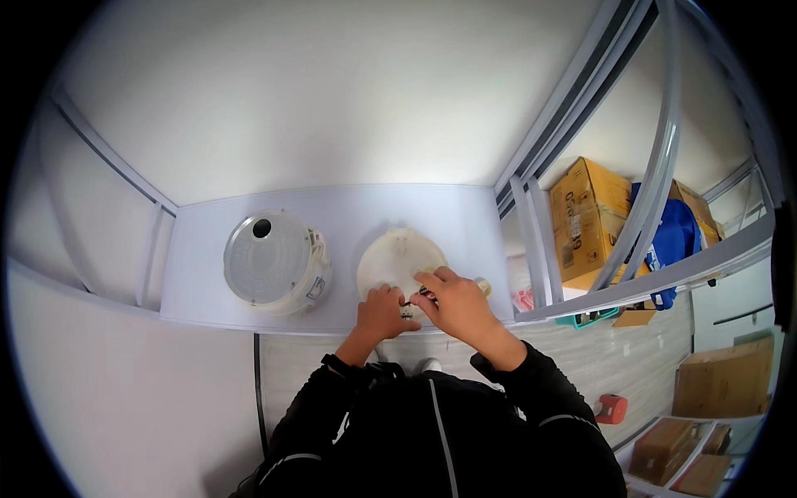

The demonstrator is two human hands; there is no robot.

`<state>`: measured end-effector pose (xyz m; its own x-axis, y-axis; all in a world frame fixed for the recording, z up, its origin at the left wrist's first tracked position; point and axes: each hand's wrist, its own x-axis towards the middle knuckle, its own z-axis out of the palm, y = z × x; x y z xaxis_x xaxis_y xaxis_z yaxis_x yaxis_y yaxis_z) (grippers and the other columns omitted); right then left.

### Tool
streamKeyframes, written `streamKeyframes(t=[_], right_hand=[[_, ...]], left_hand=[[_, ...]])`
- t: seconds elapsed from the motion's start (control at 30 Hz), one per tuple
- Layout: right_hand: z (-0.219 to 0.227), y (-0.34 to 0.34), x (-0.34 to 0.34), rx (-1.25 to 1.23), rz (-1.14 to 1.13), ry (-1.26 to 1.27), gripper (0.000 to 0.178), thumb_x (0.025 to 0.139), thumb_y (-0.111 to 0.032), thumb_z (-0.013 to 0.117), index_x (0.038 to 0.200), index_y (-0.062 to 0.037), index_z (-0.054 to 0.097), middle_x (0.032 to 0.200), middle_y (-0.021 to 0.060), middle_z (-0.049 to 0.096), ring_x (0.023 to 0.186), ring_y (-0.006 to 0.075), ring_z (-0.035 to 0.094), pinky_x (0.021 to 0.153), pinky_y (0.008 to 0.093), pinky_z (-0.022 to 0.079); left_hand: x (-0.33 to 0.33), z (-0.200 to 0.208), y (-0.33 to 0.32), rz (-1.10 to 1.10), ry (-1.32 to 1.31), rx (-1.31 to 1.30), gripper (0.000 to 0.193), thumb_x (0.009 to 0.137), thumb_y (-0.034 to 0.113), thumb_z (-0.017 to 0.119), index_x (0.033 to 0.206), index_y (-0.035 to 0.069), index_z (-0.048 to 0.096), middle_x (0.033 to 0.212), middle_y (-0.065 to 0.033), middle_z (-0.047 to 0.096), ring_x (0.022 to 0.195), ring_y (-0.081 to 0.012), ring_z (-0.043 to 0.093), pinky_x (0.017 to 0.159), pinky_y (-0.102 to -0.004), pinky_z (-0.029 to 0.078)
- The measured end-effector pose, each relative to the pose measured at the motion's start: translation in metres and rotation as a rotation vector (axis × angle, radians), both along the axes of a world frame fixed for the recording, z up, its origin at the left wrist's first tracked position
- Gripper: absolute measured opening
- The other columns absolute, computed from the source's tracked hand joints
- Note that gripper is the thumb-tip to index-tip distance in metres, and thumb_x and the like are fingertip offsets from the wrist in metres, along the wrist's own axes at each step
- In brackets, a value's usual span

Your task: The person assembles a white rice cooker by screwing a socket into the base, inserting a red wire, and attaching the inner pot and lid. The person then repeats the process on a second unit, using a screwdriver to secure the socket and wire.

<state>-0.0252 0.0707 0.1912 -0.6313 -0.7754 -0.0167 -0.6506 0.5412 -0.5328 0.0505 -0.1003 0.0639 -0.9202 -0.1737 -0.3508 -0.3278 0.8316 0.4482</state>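
A round cream-white cover [397, 251] lies flat on the white tabletop in front of me. My left hand [383, 314] grips its near left edge, fingers bent over it and thumb stretched to the right. From the right, my right hand [458, 305] leans over the cover, its fingers closed on a small dark part [426, 292] too small to name. Between the hands, the near edge of the cover is partly hidden. Left of the cover stands a round white appliance body [317, 270] with a grey metal plate [267, 264] on top and a dark round hole in it.
Beside my right hand sits a small yellowish round piece [484, 287]. Grey metal posts [531, 241] frame the table's right end. Beyond them are a brown cardboard box [585, 220], a blue bag [674, 236] and a red stool-like object [612, 408] on the floor.
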Motion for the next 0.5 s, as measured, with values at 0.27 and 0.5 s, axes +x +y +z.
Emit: streamKeyframes(t=[0.27,0.5], right_hand=[[-0.01,0.008,-0.001,-0.282,0.102,0.14,0.046,0.084,-0.007,0.075,0.129,-0.0074,0.066,0.117,0.0144,0.066,0.106,0.0387,0.068,0.089,0.047,0.058],[-0.015,0.014,-0.007,-0.327,0.074,0.153,0.045,0.083,-0.003,0.077,0.126,-0.0054,0.065,0.114,0.0151,0.069,0.099,0.0389,0.07,0.081,0.0453,0.058]], left_hand=[[0.003,0.001,0.001,0.028,0.038,0.042,0.064,0.073,0.055,0.094,0.115,0.014,0.067,0.12,-0.0048,0.063,0.12,-0.031,0.059,0.093,-0.0489,0.054],[0.006,-0.005,-0.002,0.052,0.103,0.158,0.05,0.084,0.051,0.085,0.115,0.015,0.07,0.119,-0.0073,0.067,0.117,-0.0321,0.063,0.095,-0.0499,0.053]])
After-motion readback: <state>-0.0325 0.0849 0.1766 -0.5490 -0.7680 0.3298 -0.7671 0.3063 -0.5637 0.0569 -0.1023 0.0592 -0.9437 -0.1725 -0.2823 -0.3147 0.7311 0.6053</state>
